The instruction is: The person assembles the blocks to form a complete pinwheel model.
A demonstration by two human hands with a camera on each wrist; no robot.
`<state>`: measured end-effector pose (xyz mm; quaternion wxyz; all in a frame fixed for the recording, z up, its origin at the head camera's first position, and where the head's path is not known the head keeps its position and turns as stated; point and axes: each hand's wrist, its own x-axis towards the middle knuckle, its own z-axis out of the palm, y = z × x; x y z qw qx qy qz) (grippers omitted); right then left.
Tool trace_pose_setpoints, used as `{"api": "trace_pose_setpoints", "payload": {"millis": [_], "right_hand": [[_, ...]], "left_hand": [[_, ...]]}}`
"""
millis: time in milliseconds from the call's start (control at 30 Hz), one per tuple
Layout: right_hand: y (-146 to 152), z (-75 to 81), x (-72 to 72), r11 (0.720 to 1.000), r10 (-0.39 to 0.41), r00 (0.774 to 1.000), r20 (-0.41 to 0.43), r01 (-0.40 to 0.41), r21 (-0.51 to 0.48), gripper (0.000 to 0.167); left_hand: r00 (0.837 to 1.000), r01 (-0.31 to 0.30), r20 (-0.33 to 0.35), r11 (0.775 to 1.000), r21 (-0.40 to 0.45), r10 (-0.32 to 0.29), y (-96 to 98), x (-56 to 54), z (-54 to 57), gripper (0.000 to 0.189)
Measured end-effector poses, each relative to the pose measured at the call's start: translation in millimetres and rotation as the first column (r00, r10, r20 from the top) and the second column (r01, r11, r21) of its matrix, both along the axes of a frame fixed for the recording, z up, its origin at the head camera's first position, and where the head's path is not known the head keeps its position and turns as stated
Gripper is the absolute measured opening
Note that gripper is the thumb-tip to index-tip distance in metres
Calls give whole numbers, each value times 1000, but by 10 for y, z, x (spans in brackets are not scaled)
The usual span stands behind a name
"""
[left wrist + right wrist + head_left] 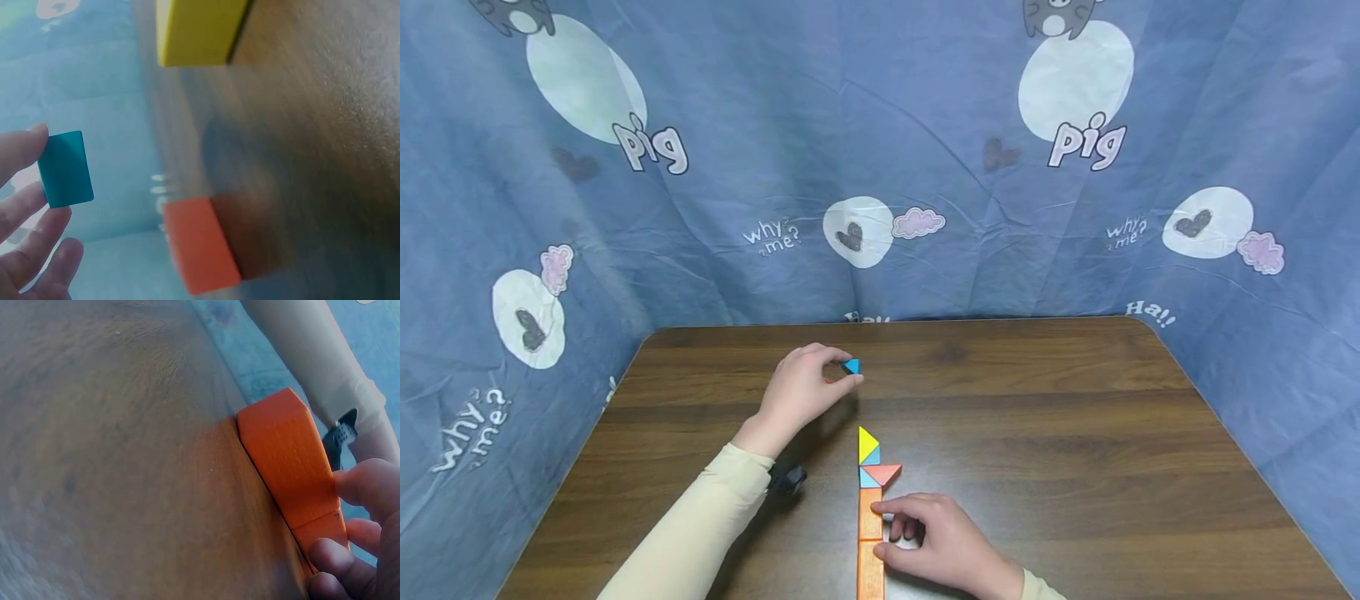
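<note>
My left hand (805,387) pinches a small blue triangular block (853,366) between thumb and fingers above the far part of the table; in the left wrist view the blue block (65,169) shows a flat rectangular face. A red block (201,247) stands on the table near this hand, mostly hidden in the head view. My right hand (943,537) touches the right side of two orange blocks (871,575) laid end to end. Beyond these, in line, lie light-blue triangles (868,477), a salmon-red triangle (883,473) pointing right and a yellow triangle (867,444).
The brown wooden table (1037,433) extends widely to the right of the row. A blue printed cloth (925,167) hangs behind and along the sides. A black wrist device (787,481) shows beneath my left forearm.
</note>
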<state>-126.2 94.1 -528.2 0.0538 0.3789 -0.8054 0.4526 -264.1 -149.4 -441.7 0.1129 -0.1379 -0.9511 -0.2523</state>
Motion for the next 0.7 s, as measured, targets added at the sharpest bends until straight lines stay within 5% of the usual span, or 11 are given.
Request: {"api": "trace_pose_setpoints", "payload": {"millis": [233, 700], "right_hand": [[-14, 1, -3, 1000, 10, 1000, -11, -10, -1, 36], [1, 9, 4, 1000, 8, 1000, 17, -8, 0, 35]], "left_hand": [[1000, -23, 11, 998, 55, 22, -148, 267, 59, 43], [999, -14, 44, 998, 66, 11, -195, 682, -51, 37]]}}
